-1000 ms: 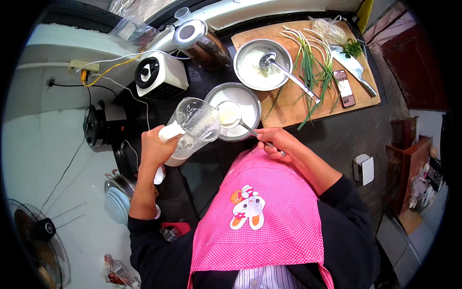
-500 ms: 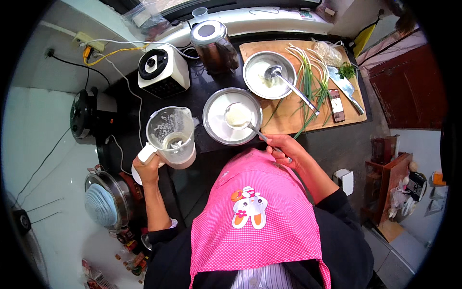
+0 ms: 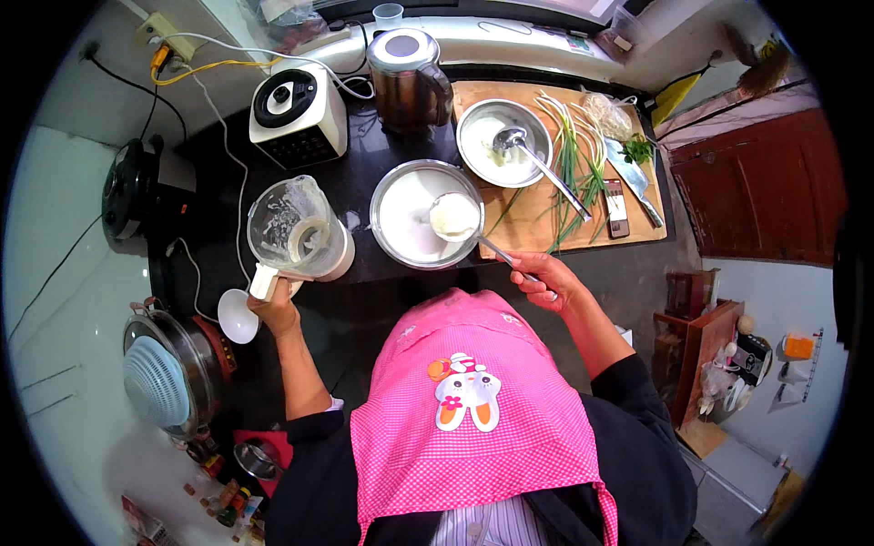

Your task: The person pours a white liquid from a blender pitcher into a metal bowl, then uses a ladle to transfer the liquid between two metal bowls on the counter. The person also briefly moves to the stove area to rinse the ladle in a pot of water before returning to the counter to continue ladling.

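Note:
My left hand (image 3: pixel 276 314) is closed round the handle of a clear blender jug (image 3: pixel 339 257), whose walls carry pale residue. The jug tilts, and I cannot tell whether its base touches the counter. To its right stands a round metal basin (image 3: pixel 374 227) of white liquid. Over the basin's right side my right hand (image 3: pixel 549 278) holds a ladle (image 3: pixel 496 248) by its handle. Something pale and creamy fills the ladle's bowl. Beyond, a smaller metal bowl (image 3: pixel 468 171) with white residue sits on a wooden cutting board (image 3: pixel 528 224), a metal spoon (image 3: pixel 557 182) resting in it.
Spring onions (image 3: pixel 572 146), a cleaver (image 3: pixel 633 177) and a phone (image 3: pixel 616 209) lie on the board. A blender base (image 3: pixel 320 116) and a metal kettle (image 3: pixel 401 96) stand at the back. A small white bowl (image 3: pixel 238 317) sits left of my left hand; a rice cooker (image 3: pixel 137 196) is farther left.
My left hand has moved the jug slightly left and away from me, uncovering more of the small white bowl. The ladle stays over the basin. The whole view has shifted a little.

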Demonstrator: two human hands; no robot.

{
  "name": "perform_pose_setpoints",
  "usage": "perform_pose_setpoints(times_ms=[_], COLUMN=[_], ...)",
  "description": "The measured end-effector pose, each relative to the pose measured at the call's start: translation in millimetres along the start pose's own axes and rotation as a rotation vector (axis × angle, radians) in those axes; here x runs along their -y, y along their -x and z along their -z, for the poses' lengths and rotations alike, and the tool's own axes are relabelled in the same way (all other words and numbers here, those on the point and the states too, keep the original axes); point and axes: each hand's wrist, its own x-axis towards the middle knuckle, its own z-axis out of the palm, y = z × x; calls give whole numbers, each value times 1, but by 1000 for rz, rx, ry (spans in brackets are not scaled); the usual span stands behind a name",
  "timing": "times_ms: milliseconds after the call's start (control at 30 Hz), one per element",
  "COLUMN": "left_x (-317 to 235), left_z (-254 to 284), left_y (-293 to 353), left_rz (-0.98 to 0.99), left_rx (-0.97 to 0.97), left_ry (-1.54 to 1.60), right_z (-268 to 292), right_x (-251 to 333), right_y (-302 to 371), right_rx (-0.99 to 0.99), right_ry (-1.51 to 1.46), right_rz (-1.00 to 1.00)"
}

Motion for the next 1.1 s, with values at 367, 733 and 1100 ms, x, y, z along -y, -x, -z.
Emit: perform_pose_setpoints(times_ms=[367,733,1100], left_x=[10,12,62], left_z=[4,6,22], left_y=[32,67,221], left_rz=[28,28,678], left_rx=[-23,-132,-301], left_ry=[-142,-200,-103], right_z=[29,45,51], right_x=[27,47,59], right_y=[-8,-10,-11], right_rx=[49,86,118], right_ry=[73,165,188], right_rz=[-98,-152,-200])
